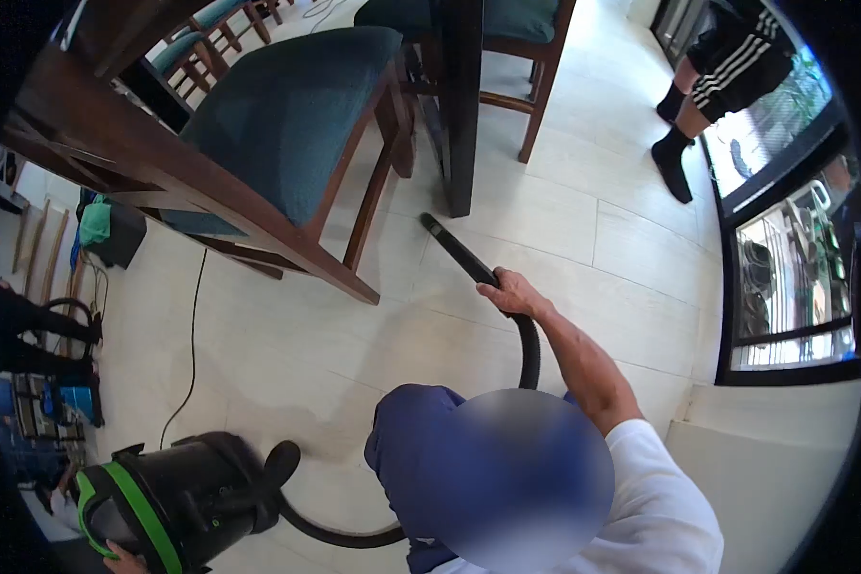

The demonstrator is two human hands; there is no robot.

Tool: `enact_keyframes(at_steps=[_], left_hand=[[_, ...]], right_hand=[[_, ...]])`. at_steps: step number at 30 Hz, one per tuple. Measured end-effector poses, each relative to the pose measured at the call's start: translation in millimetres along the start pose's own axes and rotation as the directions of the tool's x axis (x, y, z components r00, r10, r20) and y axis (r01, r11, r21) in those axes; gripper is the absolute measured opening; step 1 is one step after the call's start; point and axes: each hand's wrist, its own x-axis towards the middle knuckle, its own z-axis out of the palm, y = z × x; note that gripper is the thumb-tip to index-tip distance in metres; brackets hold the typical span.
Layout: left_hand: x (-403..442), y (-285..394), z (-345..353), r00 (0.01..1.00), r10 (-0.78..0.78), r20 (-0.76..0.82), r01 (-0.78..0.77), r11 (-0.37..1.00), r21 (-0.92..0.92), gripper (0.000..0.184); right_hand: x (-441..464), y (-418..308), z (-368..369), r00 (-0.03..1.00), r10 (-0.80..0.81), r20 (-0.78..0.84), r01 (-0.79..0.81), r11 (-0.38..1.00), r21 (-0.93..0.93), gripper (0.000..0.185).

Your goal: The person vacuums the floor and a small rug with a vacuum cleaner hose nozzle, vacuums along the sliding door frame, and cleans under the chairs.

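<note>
At the near left, a black vacuum cleaner (206, 502) with a green band stands on the pale tiled floor (593, 316), and the person's left grip (124, 560) touches its green edge; the hand is cut off by the border, so how firmly the fingers close cannot be told. A dark hose (344, 539) runs right from the cleaner and passes out of sight at the person's blue clothing (411, 430). Beyond that clothing, the right grip (517, 293), reaching in from a white sleeve (655, 478), is wrapped around a black wand (457, 253), fingers closed about it. The wand slants far and left, its tip near the foot of a dark upright leg (459, 124); whether the tip meets the floor is unclear. Left of the wand stands a wooden chair (287, 124) with a dark teal seat, and a thin cord (194, 335) trails over the floor on its near side. Farther off, at the far right, a person in black shorts and socks (674, 167) stands beside glass doors (799, 354).
</note>
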Motion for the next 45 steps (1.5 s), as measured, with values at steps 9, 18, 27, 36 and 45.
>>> enact_keyframes(at_steps=[9, 18, 27, 36, 45], left_hand=[[-4, -32, 5, 0.896, 0.366, 0.254, -0.38, 0.925, 0.008, 0.075], [-312, 142, -119, 0.769, 0.639, 0.025, -0.639, 0.769, -0.016, 0.077], [-587, 207, -100, -0.194, 0.581, 0.791, -0.654, 0.524, -0.545, 0.062], [-618, 141, -178, -0.379, 0.256, 0.889, -0.519, 0.737, -0.433, 0.059], [-676, 70, -188, -0.722, -0.198, 0.663, -0.374, 0.918, -0.133, 0.048]], right_hand=[[-56, 127, -34, 0.986, 0.014, -0.166, -0.001, 0.997, 0.077, 0.057], [-59, 243, -131, 0.941, 0.279, -0.192, -0.154, 0.858, 0.49, 0.034], [7, 214, -113, 0.982, 0.11, -0.153, -0.032, 0.898, 0.438, 0.047], [52, 214, -107, 0.997, 0.032, -0.063, 0.008, 0.831, 0.556, 0.039], [11, 215, -93, 0.994, 0.107, -0.012, -0.074, 0.755, 0.651, 0.028]])
